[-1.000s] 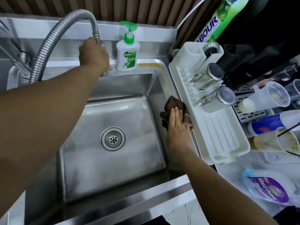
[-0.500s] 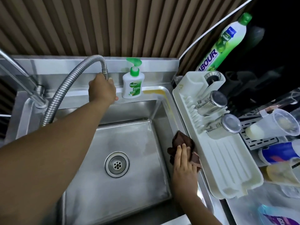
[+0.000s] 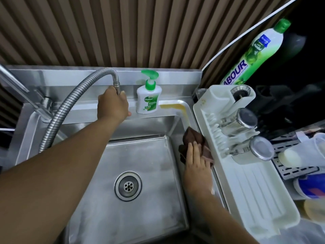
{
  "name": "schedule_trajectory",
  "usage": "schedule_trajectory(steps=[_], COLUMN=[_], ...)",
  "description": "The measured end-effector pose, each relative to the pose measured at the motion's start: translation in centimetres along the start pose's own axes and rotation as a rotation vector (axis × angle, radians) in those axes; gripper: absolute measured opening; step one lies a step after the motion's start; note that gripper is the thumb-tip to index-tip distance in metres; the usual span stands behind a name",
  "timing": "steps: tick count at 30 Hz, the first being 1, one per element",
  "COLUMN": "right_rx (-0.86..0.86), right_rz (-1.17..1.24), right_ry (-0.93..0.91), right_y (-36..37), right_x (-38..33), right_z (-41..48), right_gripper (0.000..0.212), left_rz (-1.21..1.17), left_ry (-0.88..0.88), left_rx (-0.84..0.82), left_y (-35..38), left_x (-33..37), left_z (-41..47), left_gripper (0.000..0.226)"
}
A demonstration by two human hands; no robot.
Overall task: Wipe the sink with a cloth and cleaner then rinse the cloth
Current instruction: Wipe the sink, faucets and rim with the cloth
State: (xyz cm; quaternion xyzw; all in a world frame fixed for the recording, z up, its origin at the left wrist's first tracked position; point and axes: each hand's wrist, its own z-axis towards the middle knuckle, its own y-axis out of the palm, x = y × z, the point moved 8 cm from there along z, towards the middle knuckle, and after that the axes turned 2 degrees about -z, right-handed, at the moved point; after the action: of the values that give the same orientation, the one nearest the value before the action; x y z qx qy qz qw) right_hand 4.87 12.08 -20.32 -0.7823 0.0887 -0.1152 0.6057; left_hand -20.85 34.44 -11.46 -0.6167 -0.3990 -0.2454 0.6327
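The steel sink (image 3: 151, 173) fills the middle of the view, its drain (image 3: 128, 186) at the centre of the basin. My left hand (image 3: 113, 104) grips the end of the flexible metal faucet hose (image 3: 70, 103) above the sink's back ledge. My right hand (image 3: 197, 166) lies flat on a brown cloth (image 3: 193, 140) and presses it against the sink's right rim. A Dettol pump bottle (image 3: 147, 97) stands on the back ledge, just right of my left hand. An orange-brown stain (image 3: 175, 106) marks the back right corner of the rim.
A white drying rack (image 3: 253, 191) with two steel tumblers (image 3: 242, 124) borders the sink's right rim. A green dish-liquid bottle (image 3: 253, 51) leans behind it. Cups and containers (image 3: 309, 187) crowd the far right. A ribbed wall panel (image 3: 105, 32) rises behind the sink.
The view has tilted up, so the wall panel and the whole green bottle now show. My right hand has slid the cloth slightly toward the back along the rim. My left hand keeps its grip.
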Motion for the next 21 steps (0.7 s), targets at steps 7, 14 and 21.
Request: schedule_trajectory(steps=[7,14,21], right_rx=[0.03,0.103,-0.031], right_rz=[0.022,-0.091,-0.556], right_ry=[0.109,-0.003,-0.324], right_y=[0.1,-2.7,0.5], right_x=[-0.7,-3.1,-2.2], right_z=[0.8,10.8,1.8], right_gripper=[0.069,0.081,0.062], left_rz=[0.016,0.005,0.006], left_ry=[0.001,0.018,0.019], left_rx=[-0.003,0.003,-0.014], left_y=[-0.2,0.0,-0.3], left_x=[0.3,0.0,0.5], left_z=[-0.4,0.0,-0.6], left_gripper=[0.022,0.02,0.021])
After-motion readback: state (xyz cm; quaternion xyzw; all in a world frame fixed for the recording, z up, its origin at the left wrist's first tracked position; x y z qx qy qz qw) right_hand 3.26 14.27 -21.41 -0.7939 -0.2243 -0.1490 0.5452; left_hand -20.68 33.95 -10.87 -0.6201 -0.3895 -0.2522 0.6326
